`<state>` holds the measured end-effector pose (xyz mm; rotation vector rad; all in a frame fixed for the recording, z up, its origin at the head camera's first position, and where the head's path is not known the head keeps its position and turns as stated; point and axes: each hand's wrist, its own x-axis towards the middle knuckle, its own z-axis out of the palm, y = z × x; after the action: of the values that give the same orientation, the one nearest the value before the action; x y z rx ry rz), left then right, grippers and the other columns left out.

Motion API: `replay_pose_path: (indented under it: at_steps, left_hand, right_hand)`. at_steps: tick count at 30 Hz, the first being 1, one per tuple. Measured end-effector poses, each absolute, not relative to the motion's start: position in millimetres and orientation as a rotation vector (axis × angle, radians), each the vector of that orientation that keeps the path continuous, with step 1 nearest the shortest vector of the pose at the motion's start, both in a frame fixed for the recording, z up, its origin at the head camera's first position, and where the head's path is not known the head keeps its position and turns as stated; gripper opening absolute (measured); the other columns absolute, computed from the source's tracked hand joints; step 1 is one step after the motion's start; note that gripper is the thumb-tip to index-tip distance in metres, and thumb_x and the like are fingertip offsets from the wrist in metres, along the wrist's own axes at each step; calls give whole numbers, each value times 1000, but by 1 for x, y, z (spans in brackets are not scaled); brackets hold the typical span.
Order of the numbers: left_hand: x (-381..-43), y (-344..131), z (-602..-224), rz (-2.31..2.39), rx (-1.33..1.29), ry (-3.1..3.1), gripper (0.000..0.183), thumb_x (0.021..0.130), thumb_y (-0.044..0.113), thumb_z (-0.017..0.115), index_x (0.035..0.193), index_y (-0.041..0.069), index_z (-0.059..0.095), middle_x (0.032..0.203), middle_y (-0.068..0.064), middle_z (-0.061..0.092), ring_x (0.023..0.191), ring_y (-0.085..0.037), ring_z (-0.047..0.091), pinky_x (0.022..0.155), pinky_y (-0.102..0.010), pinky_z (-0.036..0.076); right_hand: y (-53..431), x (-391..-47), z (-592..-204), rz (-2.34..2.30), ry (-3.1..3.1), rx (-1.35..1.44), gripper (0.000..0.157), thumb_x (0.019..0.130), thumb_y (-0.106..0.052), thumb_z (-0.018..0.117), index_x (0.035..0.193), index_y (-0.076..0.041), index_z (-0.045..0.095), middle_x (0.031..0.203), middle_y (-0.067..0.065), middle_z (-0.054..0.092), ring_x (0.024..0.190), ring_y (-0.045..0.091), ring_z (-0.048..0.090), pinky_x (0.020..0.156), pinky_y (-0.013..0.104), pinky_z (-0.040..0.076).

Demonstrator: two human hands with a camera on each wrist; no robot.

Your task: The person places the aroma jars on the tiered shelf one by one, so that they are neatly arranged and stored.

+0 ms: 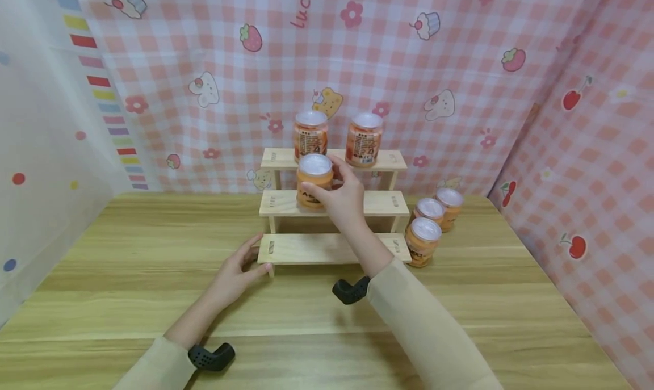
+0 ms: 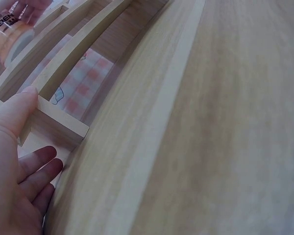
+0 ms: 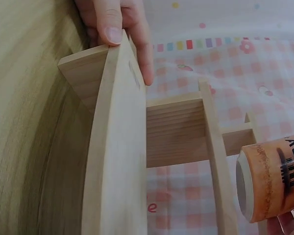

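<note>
A three-step wooden display shelf [image 1: 334, 248] stands on the table. My right hand [image 1: 347, 200] pinches an orange jar [image 1: 313, 194] with a pale lid between thumb and fingers, upright over the left part of the middle step. In the right wrist view the jar [image 3: 272, 181] is close to that step's board; whether it touches is unclear. My left hand [image 1: 237, 273] grips the left end of the lowest step, its thumb [image 2: 19, 110] on the front edge. Two similar jars, one left [image 1: 310, 135] and one right [image 1: 365, 143], stand upright on the top step.
Three more jars are grouped on the table right of the shelf: a front one [image 1: 423, 245], a middle one [image 1: 429, 208] and a back one [image 1: 451, 211]. Behind rises a pink checked cloth [image 1: 286, 66]; similar cloth hangs along the right side, and white dotted cloth on the left.
</note>
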<state>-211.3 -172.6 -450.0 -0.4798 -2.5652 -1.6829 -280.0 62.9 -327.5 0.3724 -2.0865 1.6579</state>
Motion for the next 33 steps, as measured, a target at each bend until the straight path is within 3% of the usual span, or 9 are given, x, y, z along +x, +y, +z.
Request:
replay_pose_path:
  at_steps: [25,33]
  left_hand:
    - [-212,-175,-450,-1674,-501,-2553,76,90,30,69,150,6,28,128,-21,56,121,-36,50,101,-56,35]
    - [-211,-173,-451,-1679,-493,-2553,76,89,30,69,150,7,29,127,-19,58,121,-35,51,101,-55,36]
  right_hand:
    - [59,-283,-333,1619,-2221,353,77,74,-37,82,139,-14,48,117,2,60,100,15,57,80,32,50]
    - [69,-277,-333,1603,-2292,349,84,76,-37,81,145,-13,39,127,5,54,106,19,56,86,33,49]
